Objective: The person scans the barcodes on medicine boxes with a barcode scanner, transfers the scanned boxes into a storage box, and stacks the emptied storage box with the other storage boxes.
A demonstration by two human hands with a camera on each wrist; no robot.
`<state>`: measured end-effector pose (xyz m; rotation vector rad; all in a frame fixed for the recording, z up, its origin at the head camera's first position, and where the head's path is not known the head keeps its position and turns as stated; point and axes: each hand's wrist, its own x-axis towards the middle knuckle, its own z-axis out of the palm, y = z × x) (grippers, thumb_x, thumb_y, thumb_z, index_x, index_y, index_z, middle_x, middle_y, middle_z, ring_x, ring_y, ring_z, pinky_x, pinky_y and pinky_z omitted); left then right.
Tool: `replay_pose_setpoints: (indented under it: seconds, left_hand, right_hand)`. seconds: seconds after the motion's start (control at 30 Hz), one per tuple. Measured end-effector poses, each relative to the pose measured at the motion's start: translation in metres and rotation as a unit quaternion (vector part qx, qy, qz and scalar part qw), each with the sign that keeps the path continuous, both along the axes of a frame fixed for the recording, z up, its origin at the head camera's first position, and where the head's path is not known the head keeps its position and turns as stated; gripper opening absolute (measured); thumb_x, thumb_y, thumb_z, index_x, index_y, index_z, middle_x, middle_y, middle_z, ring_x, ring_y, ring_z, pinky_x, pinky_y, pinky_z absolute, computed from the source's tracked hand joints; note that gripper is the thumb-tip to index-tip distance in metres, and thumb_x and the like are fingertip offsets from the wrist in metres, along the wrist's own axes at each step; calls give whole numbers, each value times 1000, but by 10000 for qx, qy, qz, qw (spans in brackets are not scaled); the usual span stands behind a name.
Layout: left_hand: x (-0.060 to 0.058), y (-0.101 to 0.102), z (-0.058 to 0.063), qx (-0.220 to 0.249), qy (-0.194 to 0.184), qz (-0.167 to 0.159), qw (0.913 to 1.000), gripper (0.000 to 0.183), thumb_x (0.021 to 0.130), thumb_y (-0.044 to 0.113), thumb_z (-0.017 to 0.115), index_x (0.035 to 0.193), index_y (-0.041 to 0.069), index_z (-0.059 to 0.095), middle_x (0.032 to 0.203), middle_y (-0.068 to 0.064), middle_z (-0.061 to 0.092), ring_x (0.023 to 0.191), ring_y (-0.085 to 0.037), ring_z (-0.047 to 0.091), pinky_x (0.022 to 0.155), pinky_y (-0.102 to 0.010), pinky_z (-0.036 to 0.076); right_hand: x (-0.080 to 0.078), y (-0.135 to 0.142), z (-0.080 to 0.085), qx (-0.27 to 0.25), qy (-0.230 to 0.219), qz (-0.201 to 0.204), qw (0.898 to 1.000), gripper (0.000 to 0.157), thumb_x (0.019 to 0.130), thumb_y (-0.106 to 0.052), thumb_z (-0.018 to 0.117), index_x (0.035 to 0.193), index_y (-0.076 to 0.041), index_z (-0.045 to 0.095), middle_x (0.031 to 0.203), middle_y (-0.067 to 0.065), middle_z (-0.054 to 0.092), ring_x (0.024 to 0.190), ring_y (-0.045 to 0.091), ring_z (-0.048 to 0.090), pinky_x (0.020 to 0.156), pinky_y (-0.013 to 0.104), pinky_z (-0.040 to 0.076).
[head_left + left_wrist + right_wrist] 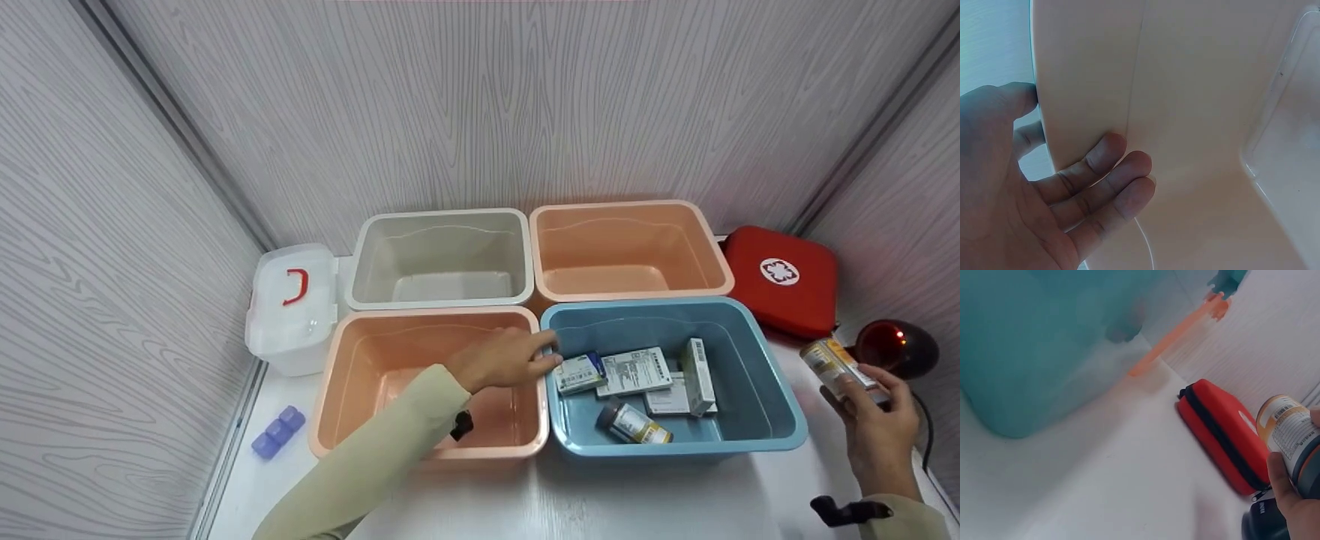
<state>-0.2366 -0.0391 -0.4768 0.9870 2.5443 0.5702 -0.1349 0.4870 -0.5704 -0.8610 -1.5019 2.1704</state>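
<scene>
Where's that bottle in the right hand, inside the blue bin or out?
Out: the right hand holds the bottle right of the blue bin.

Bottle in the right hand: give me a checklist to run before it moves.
1. Right hand grip on the bottle: ok, thumb and fingers hold it.
2. Bottle clear of the blue bin: ok, it is outside, to the right.
3. Bare floor inside the blue bin: ok, some shows in front of the boxes, beside the second bottle.
4. Left hand clear of the blue bin's rim: not ok, its fingertips are at the near-left edge.
5. Label wording on the held bottle: cannot tell, too small to read.
</scene>
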Motion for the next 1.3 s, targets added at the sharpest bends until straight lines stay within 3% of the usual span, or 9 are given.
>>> replay_pose_setpoints:
  seconds: [0.27, 0.5, 0.63, 0.77, 0.93, 1.0, 1.07, 1.2, 1.3]
  left_hand:
    - [2, 0, 0, -35, 9, 8, 10000, 33, 115, 46, 51, 136, 23, 64, 102, 3, 70, 82, -13, 64, 77, -32, 55]
    - [2, 0, 0, -30, -96, 68, 9999, 33, 115, 45, 52, 135, 23, 64, 101, 4, 68, 82, -13, 64, 75, -29, 55]
    - [1, 0, 1, -44, -68, 74, 9999, 33, 114, 47, 51, 136, 24, 64, 103, 4, 69, 84, -13, 64, 75, -30, 54]
    - [0, 0, 1, -2, -87, 53, 9999, 33, 114, 46, 51, 136, 24, 63, 106, 3, 70, 86, -13, 64, 75, -29, 54]
    - [0, -1, 1, 7, -113, 21, 9999, 33, 115, 46, 51, 136, 24, 63, 106, 2, 69, 85, -14, 64, 74, -29, 53]
    - [0, -1, 2, 8, -125, 45, 9999, 33, 114, 46, 51, 136, 24, 63, 106, 2, 69, 85, -14, 64, 74, -29, 54]
    - [0, 0, 2, 31, -171, 69, 9998, 32, 114, 46, 52, 136, 25, 63, 107, 3, 70, 86, -13, 64, 75, -29, 54]
    - [0, 1, 1, 51, -246, 122, 9996, 31, 114, 46, 52, 135, 25, 63, 106, 3, 69, 86, -13, 64, 75, -29, 55]
    - [0, 1, 1, 37, -220, 128, 9997, 31, 114, 45, 52, 134, 25, 63, 104, 4, 69, 85, -14, 64, 74, -30, 55]
  right_hand:
    - [-5, 8, -6, -861, -279, -650, 9938, 62, 95, -4, 84, 145, -30, 57, 142, -21, 37, 146, 12, 37, 86, 22, 63]
    - [-5, 6, -3, -657, -322, -690, 9949, 63, 94, -5, 85, 145, -31, 58, 148, -20, 35, 147, 12, 37, 84, 20, 62]
    - [-5, 0, 11, -191, 86, -275, 9994, 60, 98, -4, 80, 149, -23, 56, 150, -15, 36, 142, 13, 40, 86, 17, 60]
    - [-14, -5, 33, 249, 661, 138, 9974, 53, 101, 1, 74, 149, -13, 56, 146, -10, 37, 138, 16, 43, 90, 17, 60]
    - [-34, -15, 68, 978, 632, 766, 9902, 54, 104, -8, 73, 154, -15, 54, 161, -6, 29, 155, 23, 30, 86, 12, 58]
    - [-44, -21, 83, 1291, 495, 1027, 9851, 55, 104, -13, 75, 155, -18, 55, 162, -6, 31, 155, 22, 29, 84, 9, 57]
    - [-53, -27, 97, 1591, 450, 1304, 9776, 54, 103, -18, 77, 153, -20, 56, 156, -6, 37, 147, 19, 38, 85, 9, 56]
    - [-75, -41, 122, 1856, 793, 1958, 9596, 51, 102, -17, 79, 148, -16, 58, 138, -7, 47, 122, 12, 52, 87, 13, 58]
    - [-96, -57, 135, 2068, 1081, 2340, 9438, 47, 102, -14, 78, 145, -10, 60, 133, -4, 51, 115, 12, 58, 86, 15, 60]
